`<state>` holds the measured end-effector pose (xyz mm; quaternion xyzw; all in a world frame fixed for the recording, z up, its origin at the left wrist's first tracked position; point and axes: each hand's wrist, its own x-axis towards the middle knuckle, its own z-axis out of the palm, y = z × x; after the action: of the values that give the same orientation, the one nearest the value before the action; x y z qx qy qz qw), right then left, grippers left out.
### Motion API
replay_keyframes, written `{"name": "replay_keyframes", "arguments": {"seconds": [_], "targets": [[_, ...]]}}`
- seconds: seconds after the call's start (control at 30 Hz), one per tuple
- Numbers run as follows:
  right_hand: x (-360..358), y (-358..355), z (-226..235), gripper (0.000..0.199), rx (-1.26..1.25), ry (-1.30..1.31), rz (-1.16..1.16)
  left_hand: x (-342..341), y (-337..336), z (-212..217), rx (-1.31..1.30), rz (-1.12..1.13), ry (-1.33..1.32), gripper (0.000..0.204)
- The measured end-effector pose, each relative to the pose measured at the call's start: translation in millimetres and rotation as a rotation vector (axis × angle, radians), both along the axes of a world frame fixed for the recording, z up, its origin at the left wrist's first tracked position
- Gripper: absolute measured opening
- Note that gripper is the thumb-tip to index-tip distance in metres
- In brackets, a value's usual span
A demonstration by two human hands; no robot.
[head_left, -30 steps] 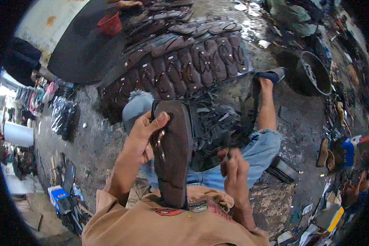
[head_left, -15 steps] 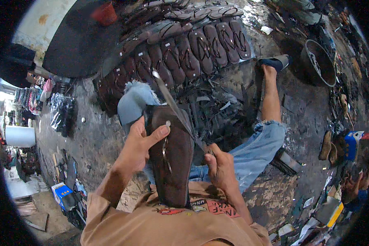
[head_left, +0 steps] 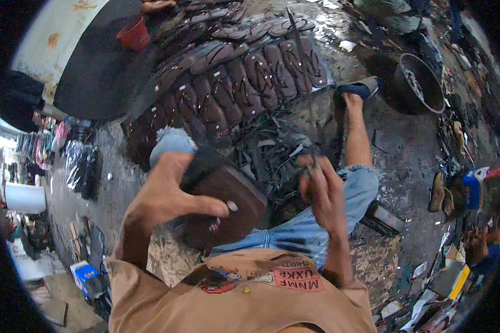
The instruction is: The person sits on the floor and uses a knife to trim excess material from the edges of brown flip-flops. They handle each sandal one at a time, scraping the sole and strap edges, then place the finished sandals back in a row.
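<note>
My left hand (head_left: 164, 197) is closed on a dark brown sandal (head_left: 233, 186), its thumb lying across the footbed beside a small round white sticker. The sandal tilts over my lap, near my left knee in torn jeans. In my right hand (head_left: 325, 194), a little blurred, is the handle of a long thin knife (head_left: 296, 33). Its blade points away from me, apart from the sandal. Beyond the sandal lies a heap of dark cut scraps (head_left: 275, 139) on the floor between my legs.
Rows of brown sandals (head_left: 239, 89) cover the floor ahead. A red bucket (head_left: 133, 34) stands far left, a round grey tub (head_left: 400, 77) far right. At right are a pair of brown shoes (head_left: 438, 191) and a blue box (head_left: 473, 188). Another person's hand shows at the right edge.
The sandal has turned and tipped, its free end swinging right. My right hand has moved up and right, lifting the knife away from the sandal's edge; the blade points farther ahead.
</note>
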<state>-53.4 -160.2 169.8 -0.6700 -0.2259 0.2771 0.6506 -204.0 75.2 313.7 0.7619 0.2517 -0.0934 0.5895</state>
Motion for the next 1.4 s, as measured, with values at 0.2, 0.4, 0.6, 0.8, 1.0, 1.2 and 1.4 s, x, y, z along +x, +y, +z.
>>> {"name": "replay_keyframes", "arguments": {"seconds": [0.2, 0.4, 0.6, 0.8, 1.0, 1.2, 1.4], "targets": [[-97, -112, -14, 0.034, -0.392, -0.176, 0.427, -38, -20, -45, -0.315, 0.079, 0.065, 0.049], [-103, -137, -1, 0.036, -0.415, -0.032, 0.485, -51, -38, -45, -0.118, 0.022, 0.162, 0.045], [-93, -75, -37, 0.031, -0.296, -0.058, 0.498, -40, -51, -68, -0.149, -0.408, 0.043, 0.044], [-25, 31, -78, 0.029, 0.075, -0.083, 0.026, -4, -48, -53, -0.063, -0.681, 0.22, 0.061], [39, -56, -85, 0.037, 0.019, 0.257, -0.49, -12, -11, -32, -0.194, 0.549, -0.483, 0.063], [-24, -56, -46, 0.044, 0.012, 0.027, -0.369, -1, -60, -126, -0.864, 0.734, -0.541, 0.042], [-117, -94, -33, 0.037, -0.362, -0.119, 0.067, -1, -87, -124, -1.01, 0.882, -0.425, 0.033]]}}
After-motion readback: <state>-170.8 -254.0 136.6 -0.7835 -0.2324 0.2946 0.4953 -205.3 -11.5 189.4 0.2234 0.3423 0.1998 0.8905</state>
